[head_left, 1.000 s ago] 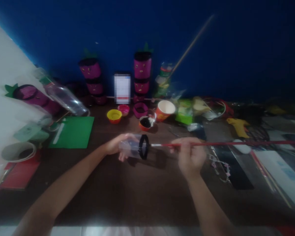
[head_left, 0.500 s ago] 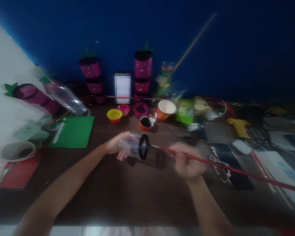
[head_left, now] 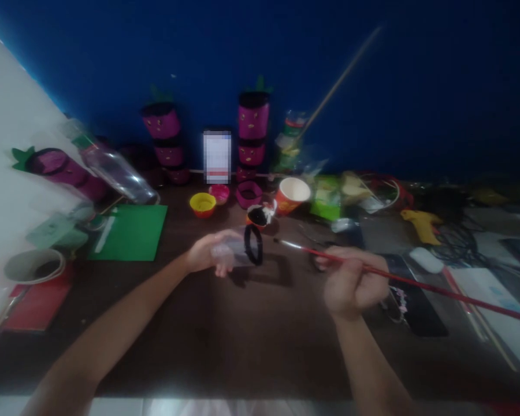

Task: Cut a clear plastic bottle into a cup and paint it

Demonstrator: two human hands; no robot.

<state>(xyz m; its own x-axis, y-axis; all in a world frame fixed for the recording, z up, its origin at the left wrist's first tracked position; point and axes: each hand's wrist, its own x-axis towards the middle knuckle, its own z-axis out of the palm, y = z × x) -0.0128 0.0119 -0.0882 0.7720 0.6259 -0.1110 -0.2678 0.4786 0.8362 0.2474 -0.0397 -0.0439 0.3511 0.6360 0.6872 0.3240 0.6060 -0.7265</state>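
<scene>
My left hand (head_left: 208,254) is wrapped round a clear plastic cup-like piece (head_left: 236,252), lying sideways with its black-coated rim facing right. In my right hand (head_left: 354,281) is a long paintbrush (head_left: 398,279) with a red handle, its dark bristles pointing left. A gap separates the brush tip from the black rim. Just behind the clear piece stands a small orange cup (head_left: 257,216) holding black paint, with something white crumpled at its side. A yellow-lined cup (head_left: 203,204), a pink cup (head_left: 219,193) and a purple ring (head_left: 248,195) sit further back.
Purple painted containers with faces (head_left: 253,118) stand along the blue wall. A larger paper cup (head_left: 293,195) is behind the paint. To the left lie a plastic bottle (head_left: 119,173) and a green sheet (head_left: 132,232). A yellow glue gun (head_left: 422,224) and a dark phone (head_left: 420,306) are at right.
My right hand has moved right, drawing the brush tip away from the black rim. The clear piece has lifted slightly and turned a little in my left hand.
</scene>
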